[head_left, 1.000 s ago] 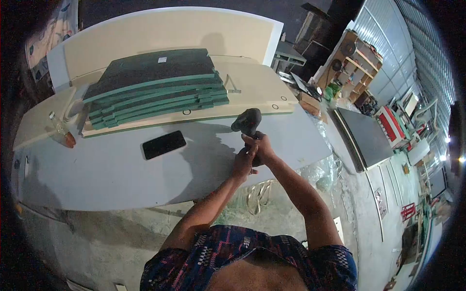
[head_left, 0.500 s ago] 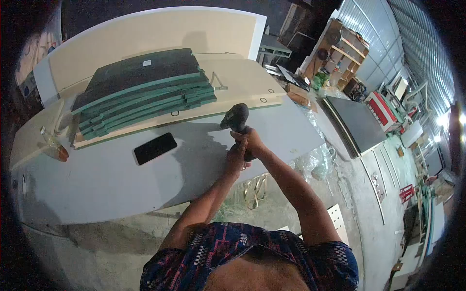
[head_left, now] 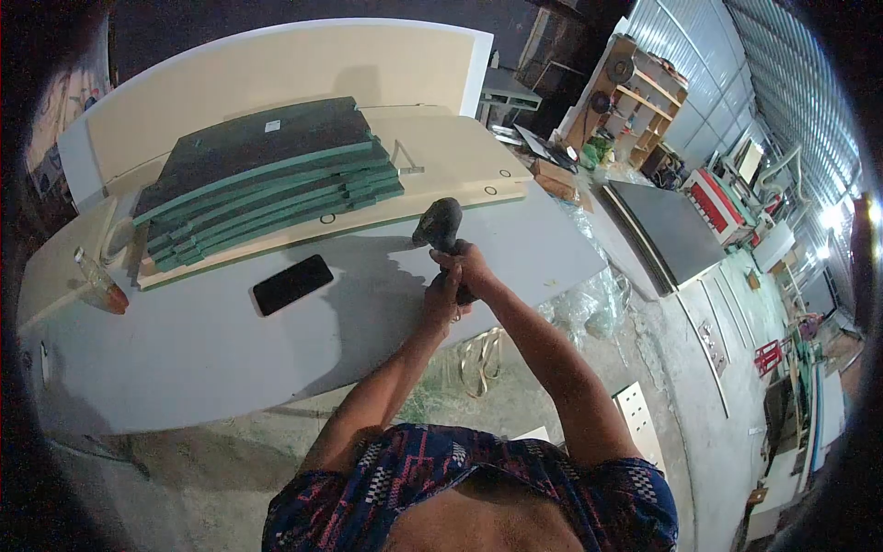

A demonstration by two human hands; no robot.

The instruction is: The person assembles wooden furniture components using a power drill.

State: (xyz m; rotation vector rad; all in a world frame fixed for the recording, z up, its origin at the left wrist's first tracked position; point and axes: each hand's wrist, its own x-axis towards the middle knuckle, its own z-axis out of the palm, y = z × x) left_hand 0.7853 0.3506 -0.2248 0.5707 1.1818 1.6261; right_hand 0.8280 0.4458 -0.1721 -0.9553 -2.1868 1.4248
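A dark power drill (head_left: 439, 224) is held upright over the right part of a grey board (head_left: 202, 340). My right hand (head_left: 471, 270) grips its handle. My left hand (head_left: 440, 299) is closed against the lower part of the handle, just below and left of the right hand. The drill's head points left and down towards the board. Its tip is hidden behind the body.
A black phone (head_left: 292, 283) lies flat on the grey board. Behind it a stack of green-edged panels (head_left: 262, 175) rests on beige boards (head_left: 441, 161). A bottle (head_left: 97, 283) stands at the left. Shelves (head_left: 635, 101) and a dark sheet (head_left: 667, 230) fill the right.
The view has shifted slightly, so the table and hands sit a little further left in frame. Both hands keep the same hold on the drill.
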